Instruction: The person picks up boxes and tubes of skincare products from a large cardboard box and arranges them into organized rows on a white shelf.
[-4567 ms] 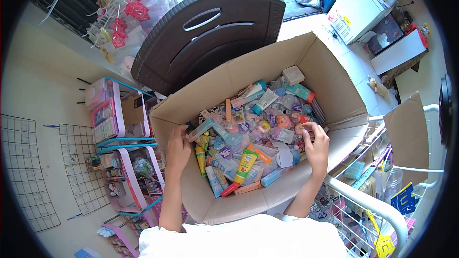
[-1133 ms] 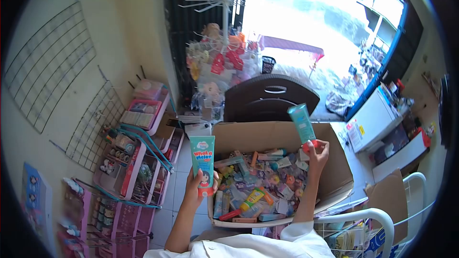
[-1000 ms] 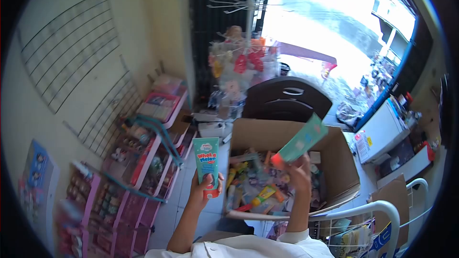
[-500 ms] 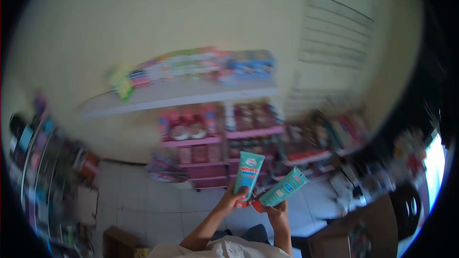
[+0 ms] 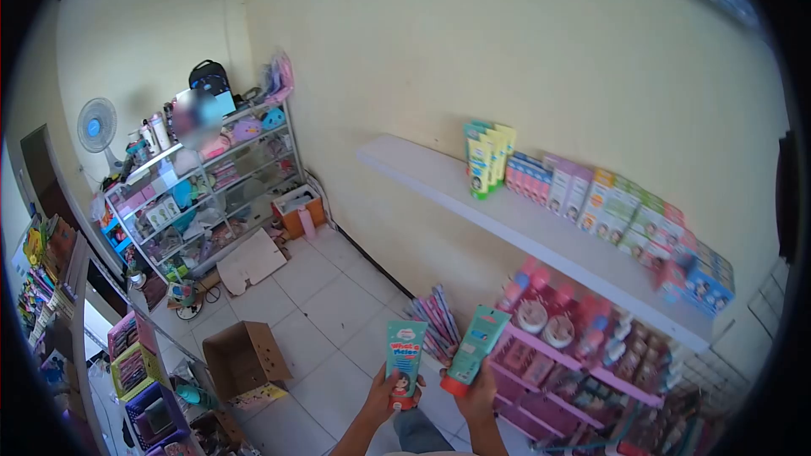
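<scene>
A: Hands?
B: Left hand (image 5: 382, 395) closed round the red-capped base of a teal plastic tube with a melon label (image 5: 406, 356). Right hand (image 5: 477, 390) closed likewise on a plainer green-teal plastic tube (image 5: 473, 346). Both tubes stand upright, side by side, just apart.
A: Risks?
B: Both grips sit low, at the caps, so a top-heavy tube could tip or slip to the white tiled floor (image 5: 325, 300) below. The right tube is near the pink display rack (image 5: 591, 370) beyond that hand, and a swing could knock its jars.
A: Room?
B: White wall shelf (image 5: 414, 170) of boxed goods above the hands. Open brown cardboard box (image 5: 245, 359) on the floor, left of them. Cream walls.
</scene>
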Demonstrator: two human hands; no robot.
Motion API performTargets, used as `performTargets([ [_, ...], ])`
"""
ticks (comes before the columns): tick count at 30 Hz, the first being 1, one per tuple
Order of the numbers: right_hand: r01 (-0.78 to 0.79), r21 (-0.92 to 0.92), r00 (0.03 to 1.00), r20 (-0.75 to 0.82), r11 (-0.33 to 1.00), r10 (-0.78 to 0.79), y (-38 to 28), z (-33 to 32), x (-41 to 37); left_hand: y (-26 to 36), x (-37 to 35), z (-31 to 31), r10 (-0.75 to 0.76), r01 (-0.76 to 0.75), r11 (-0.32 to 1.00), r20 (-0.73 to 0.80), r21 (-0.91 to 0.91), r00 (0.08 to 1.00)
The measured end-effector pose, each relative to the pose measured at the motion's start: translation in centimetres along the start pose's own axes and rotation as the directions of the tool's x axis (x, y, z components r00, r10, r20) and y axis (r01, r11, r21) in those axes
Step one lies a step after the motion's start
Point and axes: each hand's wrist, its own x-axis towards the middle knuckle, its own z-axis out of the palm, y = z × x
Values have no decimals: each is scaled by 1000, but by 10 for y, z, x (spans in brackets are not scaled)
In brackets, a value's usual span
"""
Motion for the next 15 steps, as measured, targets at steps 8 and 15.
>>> performTargets([
  [8, 48, -333, 989, 147, 942, 1, 38, 22, 156, 59, 129, -51, 84, -87, 996, -100, -20, 991],
  [15, 86, -547, 995, 88, 833, -45, 30, 35, 245, 96, 208, -55, 386, -361, 921, -450, 145, 806],
])
